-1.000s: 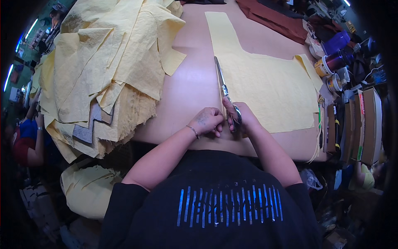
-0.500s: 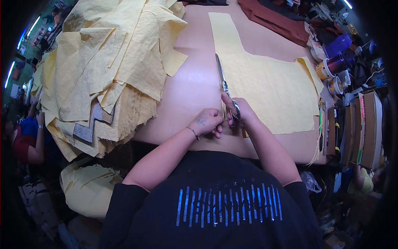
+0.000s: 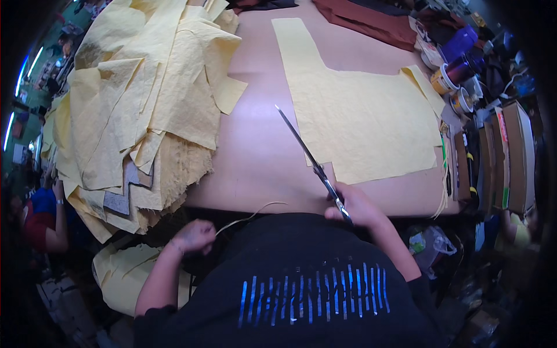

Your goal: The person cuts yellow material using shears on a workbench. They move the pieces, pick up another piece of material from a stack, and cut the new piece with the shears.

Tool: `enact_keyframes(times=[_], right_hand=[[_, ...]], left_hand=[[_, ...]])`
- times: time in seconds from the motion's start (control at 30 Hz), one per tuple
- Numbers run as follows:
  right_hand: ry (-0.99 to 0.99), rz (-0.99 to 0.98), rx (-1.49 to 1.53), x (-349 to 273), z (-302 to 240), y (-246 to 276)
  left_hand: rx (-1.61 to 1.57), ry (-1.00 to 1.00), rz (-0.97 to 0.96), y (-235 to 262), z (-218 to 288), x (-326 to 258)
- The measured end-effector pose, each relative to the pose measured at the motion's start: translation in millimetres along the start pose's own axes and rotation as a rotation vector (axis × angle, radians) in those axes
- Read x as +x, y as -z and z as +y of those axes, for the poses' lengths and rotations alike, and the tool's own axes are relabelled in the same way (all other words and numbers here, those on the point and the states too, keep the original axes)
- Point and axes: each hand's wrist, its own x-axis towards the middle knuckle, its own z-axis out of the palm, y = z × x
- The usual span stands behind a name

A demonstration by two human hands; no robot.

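Observation:
A pale yellow cut fabric piece [image 3: 365,116] lies flat on the table [image 3: 255,139], with a long narrow arm at its far left. My right hand [image 3: 357,204] grips a pair of long metal scissors [image 3: 303,144] by the handles. Their blades look closed and point up and left, across the fabric's lower left edge. My left hand [image 3: 196,236] is down past the table's near edge, fingers closed on a thin yellow fabric strip [image 3: 246,218]. The strip curves from that hand up to the table edge.
A tall heap of yellow fabric [image 3: 156,98] covers the table's left. Below it hangs a bag of yellow scraps [image 3: 136,267]. Dark red cloth [image 3: 371,26] lies at the far edge. Tubs [image 3: 444,80], a purple container [image 3: 460,43] and cardboard boxes [image 3: 516,156] line the right.
My left hand has moved down and left, off the table, drawing a thin strip away. My right hand has pulled the scissors back toward me, the blades now slanting left.

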Motion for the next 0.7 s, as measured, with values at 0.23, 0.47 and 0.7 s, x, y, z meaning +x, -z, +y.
enact_keyframes(times=[0.23,0.47,0.7], right_hand=[[-0.103,0.304,0.400,-68.3,18.5,-28.8],[0.050,0.861,0.810,-117.2,42.3,-54.7],[-0.176,0.952,0.754,-160.4,27.7,-122.1]], left_hand=[[0.923,0.133,0.065,-6.3,-2.7,-16.8],[0.696,-1.033,0.546,-5.0,144.7,50.9],[0.839,-1.030,0.610,-26.4,233.0,164.1]])
